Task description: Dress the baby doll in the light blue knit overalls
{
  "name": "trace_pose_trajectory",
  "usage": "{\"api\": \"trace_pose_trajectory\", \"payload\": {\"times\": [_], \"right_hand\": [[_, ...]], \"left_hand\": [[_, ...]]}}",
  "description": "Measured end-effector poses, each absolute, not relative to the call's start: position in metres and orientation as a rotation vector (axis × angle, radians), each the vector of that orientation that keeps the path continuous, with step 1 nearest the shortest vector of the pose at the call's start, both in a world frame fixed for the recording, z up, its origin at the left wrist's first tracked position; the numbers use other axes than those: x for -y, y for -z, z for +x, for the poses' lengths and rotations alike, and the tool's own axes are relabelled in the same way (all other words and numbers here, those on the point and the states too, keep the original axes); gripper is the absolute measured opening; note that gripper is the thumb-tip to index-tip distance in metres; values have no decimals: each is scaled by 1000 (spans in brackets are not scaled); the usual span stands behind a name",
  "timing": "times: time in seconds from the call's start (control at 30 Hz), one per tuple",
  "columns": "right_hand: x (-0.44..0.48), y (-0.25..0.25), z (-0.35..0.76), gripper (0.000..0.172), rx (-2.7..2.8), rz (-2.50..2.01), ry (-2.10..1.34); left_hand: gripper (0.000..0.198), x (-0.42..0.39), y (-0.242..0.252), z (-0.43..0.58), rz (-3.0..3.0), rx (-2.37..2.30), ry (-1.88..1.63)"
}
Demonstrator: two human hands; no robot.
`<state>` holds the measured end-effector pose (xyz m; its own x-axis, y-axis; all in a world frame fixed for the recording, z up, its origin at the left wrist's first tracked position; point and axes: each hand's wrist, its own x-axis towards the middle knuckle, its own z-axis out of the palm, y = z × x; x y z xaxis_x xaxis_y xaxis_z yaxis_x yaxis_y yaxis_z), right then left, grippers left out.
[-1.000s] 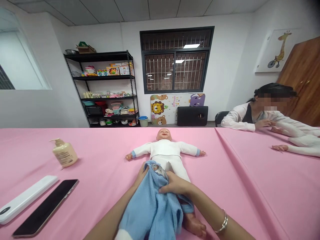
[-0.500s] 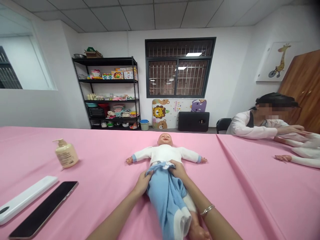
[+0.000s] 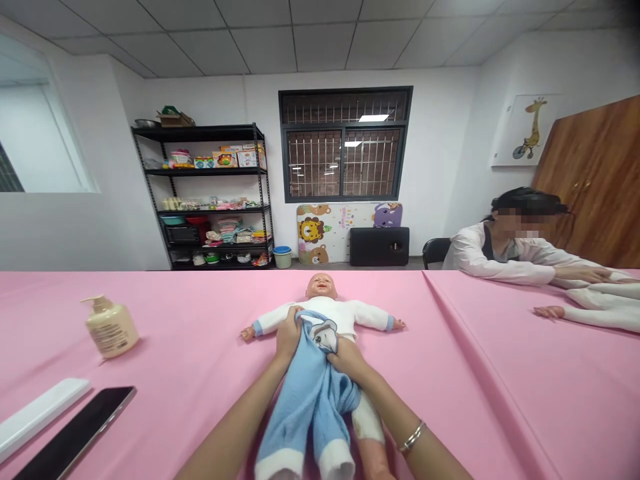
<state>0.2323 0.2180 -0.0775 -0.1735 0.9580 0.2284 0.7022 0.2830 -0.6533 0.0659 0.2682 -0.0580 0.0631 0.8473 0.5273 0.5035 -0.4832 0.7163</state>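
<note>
Doll [image 3: 327, 308] lies on its back, mid-table, head away from the person, arms spread, in a white top with blue cuffs. A blue towelling romper [image 3: 305, 403] covers its middle, its printed chest panel bunched up near the doll's chest. Both romper legs, with white cuffs, trail flat toward the person and look empty, though that is hard to be sure of. One white-clad doll leg [image 3: 367, 420] lies outside the romper on the right; the other is hidden.

The left hand [image 3: 289, 337] is closed around the romper's upper edge at the doll's chest. The right hand [image 3: 347, 357], with a silver bracelet [image 3: 413, 437] on the wrist, is closed on a fold at the doll's waist. The hands stand close together, narrow across the doll's body.

On the pink table [image 3: 500, 400], a pump bottle [image 3: 111, 327] stands to the left, well apart from the doll. Nearer the person lie a white case [image 3: 37, 410] and a black phone [image 3: 75, 433], just beside each other. Over to the right, a seated person [image 3: 500, 250] rests a hand [image 3: 583, 273] on a second doll [image 3: 600, 310] in white. A black shelf [image 3: 203, 193] of baby goods stands against the far wall.
</note>
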Motion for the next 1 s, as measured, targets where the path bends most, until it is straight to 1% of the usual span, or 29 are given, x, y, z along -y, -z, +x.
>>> {"api": "trace_pose_trajectory", "payload": {"times": [0.07,0.2,0.3,0.37,0.43,0.5,0.53,0.57,0.63,0.73,0.8,0.83,0.87,0.93,1.0], "right_hand": [[-217,76,232,47,1948,-1444,-540],[-218,76,232,53,1964,-1380,-568],[-219,79,232,54,1955,-1301,-650],[-219,80,233,54,1915,-1219,-717],[-221,80,234,48,1851,-1126,-797],[-223,78,239,35,1746,-1066,-865],[-225,77,242,29,1666,-1072,-877],[-226,76,246,28,1573,-1099,-877],[-229,71,255,36,1346,-1166,-900],[-225,55,268,51,1097,-1094,-1129],[-218,38,274,56,1078,-944,-1283],[-213,28,275,58,1114,-882,-1321],[-207,18,275,59,1167,-845,-1343],[-195,-1,271,59,1291,-851,-1350],[-184,-15,265,57,1421,-892,-1322]], "left_hand": [[21,-277,61,67,2001,-1450,-1360],[23,-284,70,69,1993,-1707,-1173],[24,-287,67,73,2085,-1811,-1070],[26,-289,61,74,2104,-1835,-1071],[27,-290,59,73,2025,-1851,-1155],[28,-291,62,68,1898,-1872,-1204],[28,-290,65,64,1856,-1868,-1168],[27,-290,69,60,1836,-1848,-1106],[25,-290,75,50,1839,-1773,-979],[22,-290,68,33,1870,-1632,-879],[29,-285,48,24,1885,-1481,-783],[37,-279,34,20,1893,-1389,-728],[51,-273,19,19,1920,-1194,-646],[73,-255,-9,23,2003,-934,-634],[79,-237,-27,36,2120,-849,-712]]}}
